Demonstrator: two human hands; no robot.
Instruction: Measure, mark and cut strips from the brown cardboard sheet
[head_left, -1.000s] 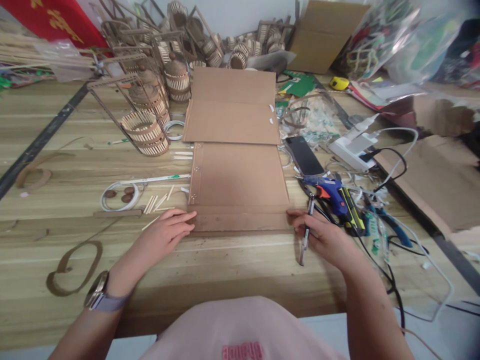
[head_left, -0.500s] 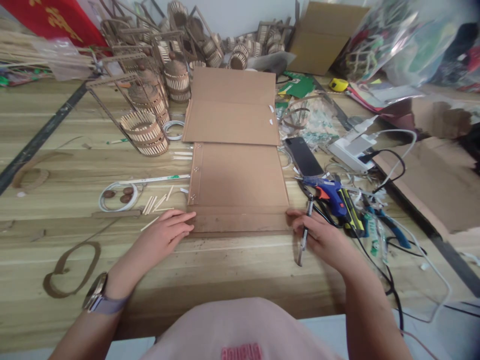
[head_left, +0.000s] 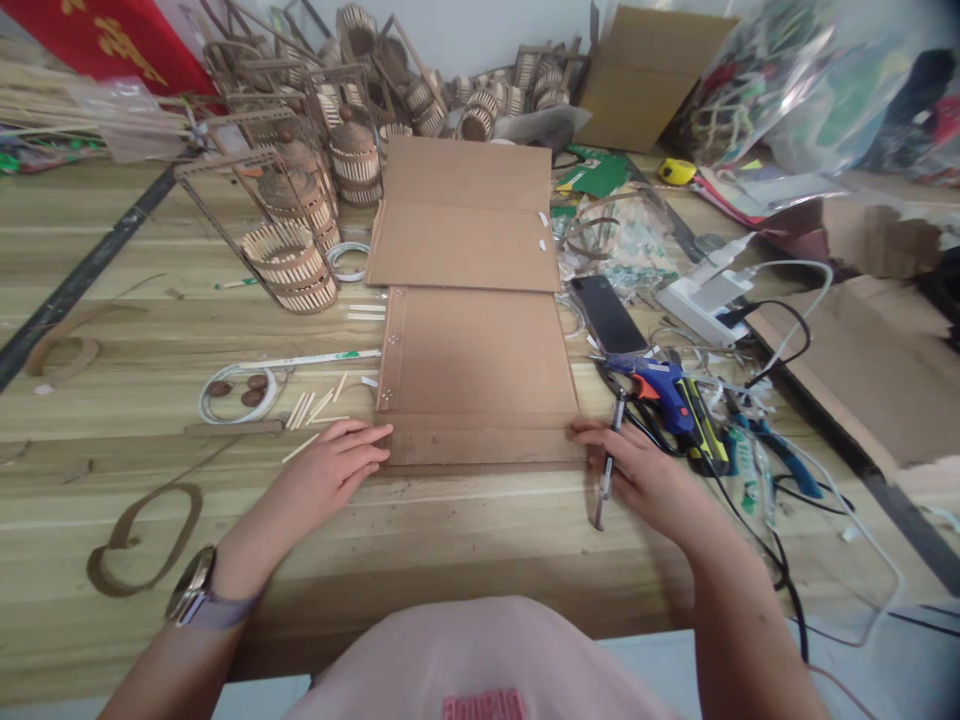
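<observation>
A sheet of brown cardboard (head_left: 480, 350) lies flat in front of me, with a folded strip along its near edge. Against its left near corner rests my left hand (head_left: 341, 460), fingers stretched out and holding nothing. My right hand (head_left: 626, 460) is at the right near corner, its forefinger by the edge. Between its fingers sits a slim black and silver pen-like tool (head_left: 609, 465), tilted, one end toward me; its exact kind is unclear. A second cardboard piece (head_left: 465, 240) overlaps the far end of the sheet.
Left are small wooden-slat buckets (head_left: 289, 265), a white strip coil (head_left: 238, 395) around brown beads and several thin sticks (head_left: 319, 405). Right lie a blue glue gun (head_left: 652, 385), a phone (head_left: 609, 315), a yellow-black cutter (head_left: 703, 425), pliers (head_left: 784, 455), a power strip (head_left: 705, 300) and loose cables.
Almost nothing differs. Both hands stay at the cardboard's near corners, and the pen-like tool in my right hand has shifted very slightly.
</observation>
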